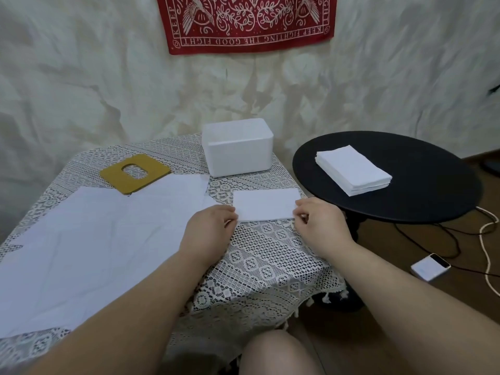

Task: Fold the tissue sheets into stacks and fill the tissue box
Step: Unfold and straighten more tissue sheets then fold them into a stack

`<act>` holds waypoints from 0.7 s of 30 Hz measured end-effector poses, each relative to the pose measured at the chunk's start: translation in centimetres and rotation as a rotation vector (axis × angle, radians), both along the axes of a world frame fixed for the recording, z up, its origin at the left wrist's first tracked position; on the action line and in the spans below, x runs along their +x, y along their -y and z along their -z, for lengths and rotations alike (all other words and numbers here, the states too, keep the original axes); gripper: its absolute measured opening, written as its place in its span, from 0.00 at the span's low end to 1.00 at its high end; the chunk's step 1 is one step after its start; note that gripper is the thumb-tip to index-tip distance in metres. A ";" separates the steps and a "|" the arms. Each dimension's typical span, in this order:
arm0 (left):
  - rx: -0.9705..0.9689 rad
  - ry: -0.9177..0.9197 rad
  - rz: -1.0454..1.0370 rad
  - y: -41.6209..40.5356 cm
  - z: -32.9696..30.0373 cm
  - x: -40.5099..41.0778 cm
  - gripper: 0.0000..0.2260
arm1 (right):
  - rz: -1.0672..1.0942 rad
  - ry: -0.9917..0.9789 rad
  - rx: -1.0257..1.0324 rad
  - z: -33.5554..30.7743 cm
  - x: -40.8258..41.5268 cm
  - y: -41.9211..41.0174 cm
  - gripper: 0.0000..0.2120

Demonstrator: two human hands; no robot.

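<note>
Two hands working one folded tissue [266,204] on the lace cloth [259,255].

Far left: loose sheets [89,239] lying spread flat over the cloth, overlapping, running off the left edge of view.

Behind them: yellow lid [135,173] with an oval slot, lying flat, its near corner resting on the sheets.

Centre back: white box [238,146] standing upright on the cloth near the wall, well apart from both hands. Contents not visible from this angle.

Centre front: left hand [209,228] curling fingers at the tissue's near-left corner, pinching that edge. Folded tissue lying flat between the hands, just in front of the box, touching both.

Right hand [316,223] pinching the tissue's near-right corner, fingers curled, thumb side on the edge. Both forearms reaching in from the bottom of view.

Right: black round table [433,190] standing just beside the cloth-covered one, carrying a neat stack [353,170] of folded tissues, squared up, sitting apart from the hands.

Far right, on the floor: small white device [430,267] lying flat, cables [487,239] trailing past it.

Up top: red bandana [247,21] hanging on the wrinkled white wall covering, text reading upside down.
</note>
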State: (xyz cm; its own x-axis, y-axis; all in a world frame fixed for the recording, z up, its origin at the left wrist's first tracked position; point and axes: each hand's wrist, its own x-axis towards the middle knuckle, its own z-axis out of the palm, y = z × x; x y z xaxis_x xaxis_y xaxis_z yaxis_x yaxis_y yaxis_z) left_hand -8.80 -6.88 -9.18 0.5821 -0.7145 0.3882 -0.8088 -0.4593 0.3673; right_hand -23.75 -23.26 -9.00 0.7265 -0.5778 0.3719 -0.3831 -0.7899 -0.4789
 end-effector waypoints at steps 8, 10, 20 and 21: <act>0.062 0.000 -0.130 -0.1 0.2 0.3 0.17 | 0.125 -0.061 0.084 0.3 0.4 0.3 0.25; 0.051 -0.014 -0.127 0.0 0.2 0.4 0.16 | 0.133 -0.083 0.109 0.2 0.4 0.3 0.26; 0.022 -0.059 -0.101 0.2 0.3 0.7 0.12 | 0.102 -0.109 0.079 0.1 0.5 0.3 0.20; 0.025 -0.053 -0.098 0.2 0.4 0.7 0.12 | 0.102 -0.112 0.073 0.1 0.5 0.3 0.19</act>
